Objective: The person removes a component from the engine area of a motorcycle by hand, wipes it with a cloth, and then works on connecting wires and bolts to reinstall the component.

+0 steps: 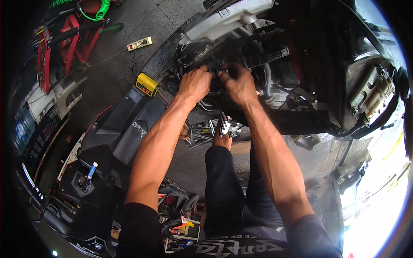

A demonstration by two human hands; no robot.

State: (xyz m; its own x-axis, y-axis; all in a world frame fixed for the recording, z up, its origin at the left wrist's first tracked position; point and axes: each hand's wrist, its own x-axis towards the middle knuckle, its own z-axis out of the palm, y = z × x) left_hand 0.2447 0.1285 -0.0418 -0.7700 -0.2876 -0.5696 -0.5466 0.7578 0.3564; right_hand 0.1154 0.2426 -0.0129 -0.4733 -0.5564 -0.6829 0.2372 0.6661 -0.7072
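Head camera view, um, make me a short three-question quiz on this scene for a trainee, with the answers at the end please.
1. Multiple choice: what colour is the coiled hose at the upper left? A) red B) green C) white
2. True or false: the left hand and the right hand are close together at the dark machinery.
3. Fill in the blank: of the two hands, the yellow box is nearer to the ____ one.

Key:
1. B
2. True
3. left
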